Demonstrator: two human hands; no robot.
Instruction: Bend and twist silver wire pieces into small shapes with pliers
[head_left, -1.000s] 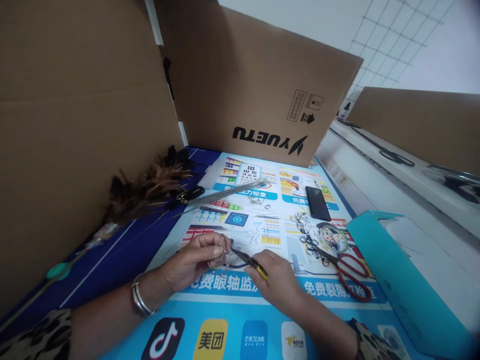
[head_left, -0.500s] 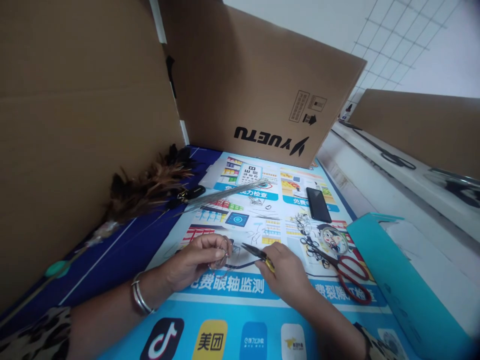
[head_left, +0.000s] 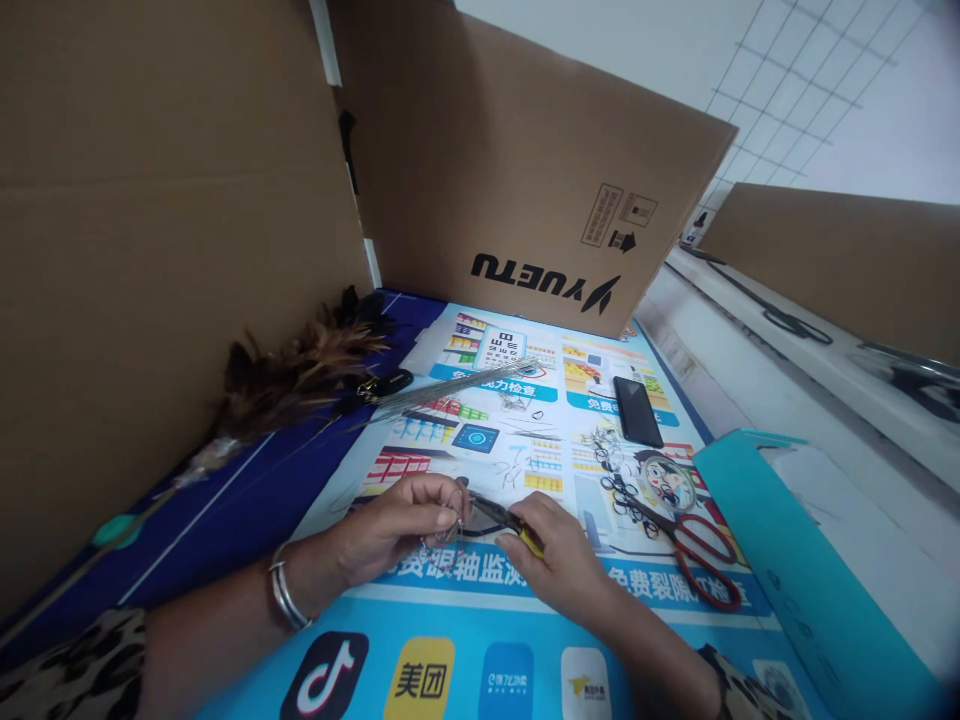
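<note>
Between the fingertips of my left hand (head_left: 409, 520) is a small piece of bent thin wire (head_left: 459, 525); its exact shape is too fine to make out. My right hand (head_left: 559, 550) is closed around the yellow handles of a pair of pliers (head_left: 499, 512). The dark jaws point left and meet the wire at my left fingertips. Whether the jaws are closed on it I cannot tell. Past my hands, a bundle of long straight wires (head_left: 465, 385) lies slantwise on the printed sheet, with loose small wire bits near it.
Red-handled scissors (head_left: 709, 560), a round tape roll (head_left: 666, 482), small black rings (head_left: 626, 500) and a black phone (head_left: 637, 410) lie on the right. A teal box (head_left: 810, 570) stands beyond them. A feather duster (head_left: 300, 365) lies left. Cardboard panels (head_left: 525, 150) rise behind.
My right hand has moved left with the pliers, bringing the jaws from a short gap away up to the wire at my left fingertips. My left hand has shifted slightly right.
</note>
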